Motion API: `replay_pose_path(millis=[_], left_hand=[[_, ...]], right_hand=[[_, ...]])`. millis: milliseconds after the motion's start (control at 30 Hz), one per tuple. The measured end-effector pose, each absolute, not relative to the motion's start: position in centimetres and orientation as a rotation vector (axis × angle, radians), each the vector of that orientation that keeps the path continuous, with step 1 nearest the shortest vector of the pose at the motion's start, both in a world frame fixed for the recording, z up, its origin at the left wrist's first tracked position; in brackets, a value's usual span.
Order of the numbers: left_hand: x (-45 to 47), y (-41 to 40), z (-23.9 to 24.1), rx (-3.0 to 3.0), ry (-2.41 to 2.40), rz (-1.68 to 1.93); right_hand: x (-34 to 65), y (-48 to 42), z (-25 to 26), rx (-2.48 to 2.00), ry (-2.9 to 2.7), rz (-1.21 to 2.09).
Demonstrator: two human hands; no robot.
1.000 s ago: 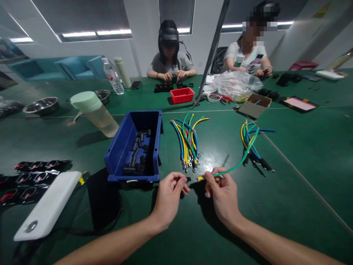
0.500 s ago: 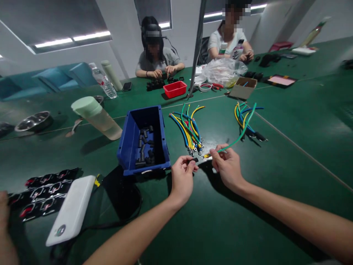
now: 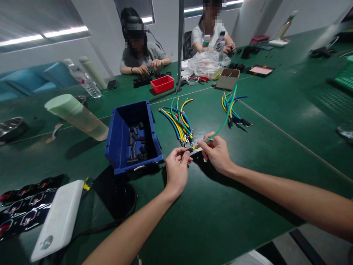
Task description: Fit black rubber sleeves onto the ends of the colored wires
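Between thumb and fingers, my left hand (image 3: pixel 177 167) pinches a short black sleeve (image 3: pixel 189 150). My right hand (image 3: pixel 216 152) is closed on a green wire (image 3: pixel 222 127) near its yellow end, and the wire's free end rises up and away. That yellow end meets the mouth of the black sleeve; how far it sits inside I cannot tell. Just beyond my hands lies a bundle of blue, yellow and green wires (image 3: pixel 179 123) with metal ring ends. Farther right rests a second bundle (image 3: pixel 231 106), whose near ends wear black sleeves.
Left of my hands stands a blue bin (image 3: pixel 110 147) with several black sleeves inside. A white power bank (image 3: pixel 59 217), a tilted bottle (image 3: pixel 77 116) and a red tray (image 3: pixel 162 84) are around it. Two people sit across the table, beyond a plastic bag (image 3: pixel 206 64) and a cardboard box (image 3: pixel 227 79).
My hands have come together, bringing the green wire's yellow end from just apart to the black sleeve's mouth. The whole view has shifted to the right.
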State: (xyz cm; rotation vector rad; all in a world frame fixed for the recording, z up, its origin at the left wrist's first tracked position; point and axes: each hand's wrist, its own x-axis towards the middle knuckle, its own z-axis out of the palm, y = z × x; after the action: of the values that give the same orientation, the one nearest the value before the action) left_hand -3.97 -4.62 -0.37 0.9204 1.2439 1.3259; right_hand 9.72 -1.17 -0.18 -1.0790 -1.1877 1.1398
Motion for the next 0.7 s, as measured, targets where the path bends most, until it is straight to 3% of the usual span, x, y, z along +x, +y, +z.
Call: replay_pose_path(millis=[700], left_hand=[[-3.8,-4.9,-0.8,1.019,1.262,1.322]], right_hand=[[11.3,-1.3,-0.4,-1.085,-1.195,1.327]])
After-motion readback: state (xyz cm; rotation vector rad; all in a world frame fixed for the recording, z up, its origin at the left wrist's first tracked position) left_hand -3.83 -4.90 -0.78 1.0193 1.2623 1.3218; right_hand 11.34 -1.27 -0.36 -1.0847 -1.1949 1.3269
